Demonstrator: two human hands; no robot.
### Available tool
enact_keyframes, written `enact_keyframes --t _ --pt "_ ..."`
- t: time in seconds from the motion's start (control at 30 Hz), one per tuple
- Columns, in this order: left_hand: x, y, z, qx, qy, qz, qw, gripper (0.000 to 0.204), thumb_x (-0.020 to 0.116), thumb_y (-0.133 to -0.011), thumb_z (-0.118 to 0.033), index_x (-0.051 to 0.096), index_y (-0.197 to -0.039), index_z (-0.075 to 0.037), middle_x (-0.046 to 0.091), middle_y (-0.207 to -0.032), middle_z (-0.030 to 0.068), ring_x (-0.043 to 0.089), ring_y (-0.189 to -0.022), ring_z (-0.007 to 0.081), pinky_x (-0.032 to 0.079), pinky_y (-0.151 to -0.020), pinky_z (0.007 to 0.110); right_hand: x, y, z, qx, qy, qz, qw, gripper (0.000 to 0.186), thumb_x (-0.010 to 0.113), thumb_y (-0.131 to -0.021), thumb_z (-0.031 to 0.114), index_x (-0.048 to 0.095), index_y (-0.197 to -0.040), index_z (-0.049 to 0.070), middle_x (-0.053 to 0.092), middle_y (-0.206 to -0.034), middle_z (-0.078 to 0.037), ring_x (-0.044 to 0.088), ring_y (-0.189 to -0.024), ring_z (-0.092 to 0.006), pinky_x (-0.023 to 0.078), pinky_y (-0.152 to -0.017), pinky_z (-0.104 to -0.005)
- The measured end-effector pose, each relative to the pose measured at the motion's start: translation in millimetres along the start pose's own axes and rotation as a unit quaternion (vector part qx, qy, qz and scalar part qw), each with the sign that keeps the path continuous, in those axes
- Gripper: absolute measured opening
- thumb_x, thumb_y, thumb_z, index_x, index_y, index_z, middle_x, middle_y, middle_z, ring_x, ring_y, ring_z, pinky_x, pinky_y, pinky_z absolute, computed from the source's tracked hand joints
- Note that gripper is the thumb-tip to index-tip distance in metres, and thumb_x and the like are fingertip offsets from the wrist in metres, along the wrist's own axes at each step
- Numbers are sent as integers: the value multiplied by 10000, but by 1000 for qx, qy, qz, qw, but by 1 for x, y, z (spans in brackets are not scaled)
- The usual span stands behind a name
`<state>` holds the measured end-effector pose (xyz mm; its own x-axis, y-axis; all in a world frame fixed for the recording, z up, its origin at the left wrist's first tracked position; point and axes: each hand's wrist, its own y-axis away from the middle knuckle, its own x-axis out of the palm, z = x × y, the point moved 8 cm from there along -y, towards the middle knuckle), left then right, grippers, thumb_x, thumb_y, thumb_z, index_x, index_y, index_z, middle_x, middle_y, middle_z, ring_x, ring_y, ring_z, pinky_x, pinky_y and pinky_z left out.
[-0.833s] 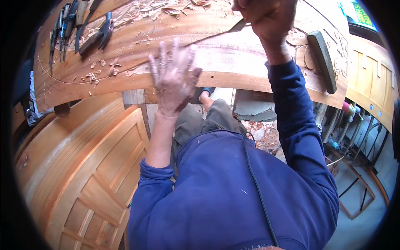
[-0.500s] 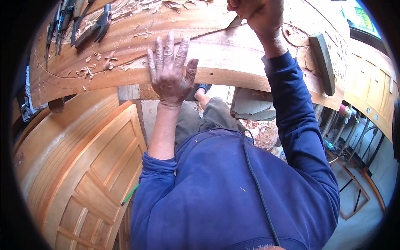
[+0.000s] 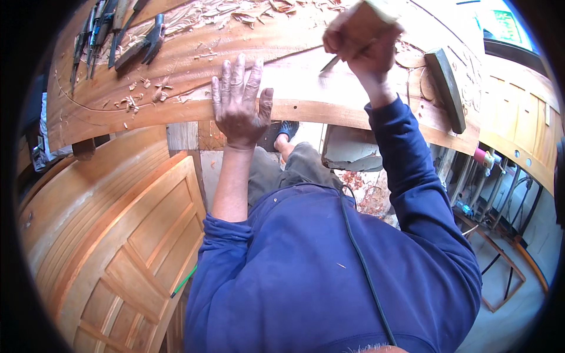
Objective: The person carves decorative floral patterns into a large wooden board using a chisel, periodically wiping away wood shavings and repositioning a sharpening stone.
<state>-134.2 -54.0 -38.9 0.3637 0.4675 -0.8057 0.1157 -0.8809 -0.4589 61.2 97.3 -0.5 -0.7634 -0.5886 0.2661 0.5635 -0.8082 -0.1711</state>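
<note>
My left hand (image 3: 240,105) lies open, fingers spread, on the front part of a long wooden board (image 3: 176,109) with carving and pale shavings. My right hand (image 3: 368,62) is closed on a carving tool; a pale wooden piece (image 3: 371,20) shows at the top of that grip and a thin blade (image 3: 329,63) points down-left toward a long cut line on the board. Whether the tip touches the wood I cannot tell. A dark rectangular block (image 3: 444,88) lies right of that hand.
Chisels (image 3: 97,35) and a hammer (image 3: 154,41) lie at the board's upper left. Panelled doors (image 3: 129,247) stand below left; another panel (image 3: 521,112) is at right, above a row of metal clamps (image 3: 488,191). My legs and foot are under the board.
My left hand has settled flatter on the board. My right hand has come slightly down, turning so the pale wooden piece now shows on top and the blade sits lower.
</note>
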Motion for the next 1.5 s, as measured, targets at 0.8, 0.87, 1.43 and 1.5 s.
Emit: enact_keyframes --t 0.8,0.87,1.43,1.5 --pt "92 -76 -139 185 31 145 971 514 503 -1104 -407 642 -1458 -61 577 -1560 180 446 -1529 367 278 -1287 560 -104 308 116 -38 192 -553 810 439 813 -917 0 597 -1290 82 697 -1166 -93 630 -1182 -184 485 -1066 -330" --pt "82 -52 -166 228 188 272 916 456 547 -1090 -360 693 -1387 -47 624 -1506 188 533 -1460 378 406 -1225 517 -103 327 121 49 299 -531 791 370 860 -880 21 660 -1187 76 663 -1064 -16 634 -1068 -139 504 -988 -283" --pt "28 -4 -253 402 405 297 765 291 631 -1017 -395 744 -1016 -127 665 -1036 61 640 -1060 257 454 -1074 455 56 315 -3 250 -275 -466 803 499 661 -1040 191 487 -1482 40 678 -1243 -94 715 -988 -159 601 -740 -274" --pt "35 -1 -252 427 406 278 759 290 642 -1001 -386 655 -824 -156 512 -788 35 570 -837 229 447 -973 428 74 306 -20 229 -324 -438 807 385 615 -1078 202 531 -1424 53 703 -1136 -99 728 -928 -178 608 -686 -292"
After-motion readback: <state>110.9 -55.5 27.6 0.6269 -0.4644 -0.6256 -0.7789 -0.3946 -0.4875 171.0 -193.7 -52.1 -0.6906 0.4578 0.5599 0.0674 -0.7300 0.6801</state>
